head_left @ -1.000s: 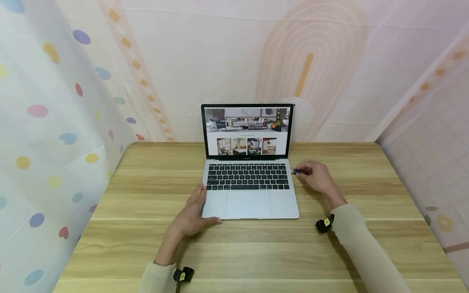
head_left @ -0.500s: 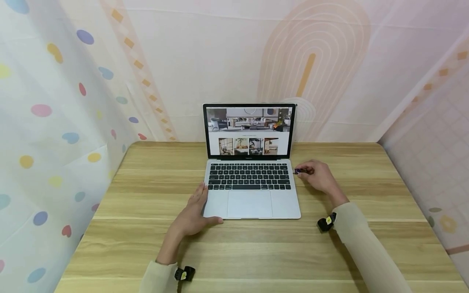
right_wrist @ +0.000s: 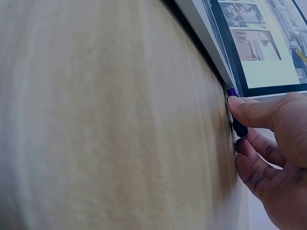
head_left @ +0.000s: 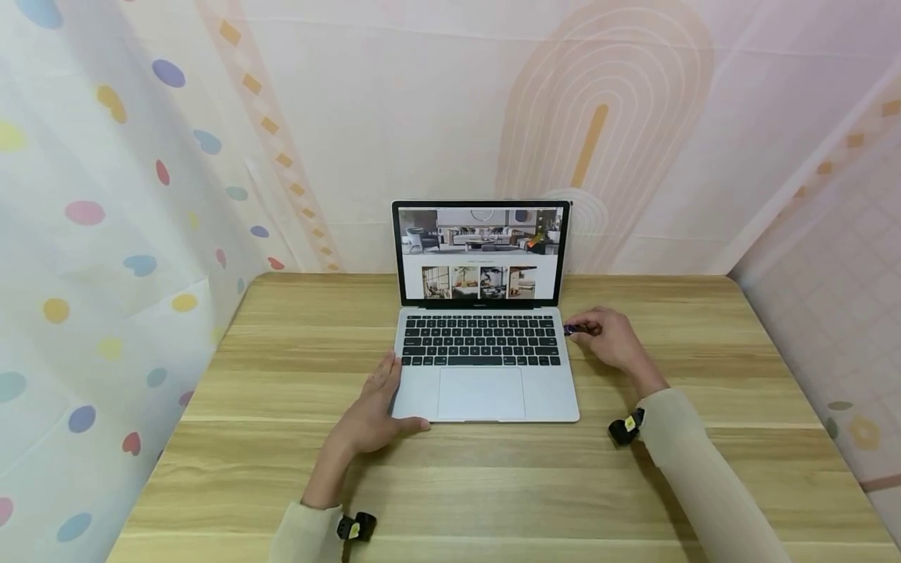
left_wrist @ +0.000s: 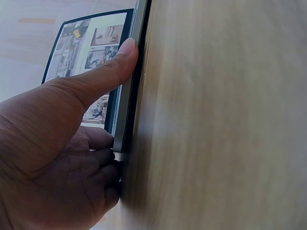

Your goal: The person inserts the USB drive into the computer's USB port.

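Observation:
An unfolded silver laptop [head_left: 415,395] stands on the table, a web page with room pictures on its screen. My left hand [head_left: 369,414] lies at its front left corner, fingers stretched along the left side and thumb along the front edge. In the left wrist view the thumb [left_wrist: 122,62] touches that edge. At the laptop's right side my right hand [head_left: 611,342] pinches a small dark purple and black USB flash drive [right_wrist: 240,128] between thumb and fingers. The drive's purple end meets the laptop's side edge; its plug is hidden.
The wood-grain table [head_left: 493,485] extends on both sides of the laptop and in front of it. Patterned cloth [head_left: 352,117] hangs behind and at the sides. A black wrist camera [head_left: 625,430] sits at each cuff.
The flash drive has moved left against the laptop's side; the bit of metal plug seen between them earlier no longer shows. The left hand stays at its corner. The head view shifts slightly.

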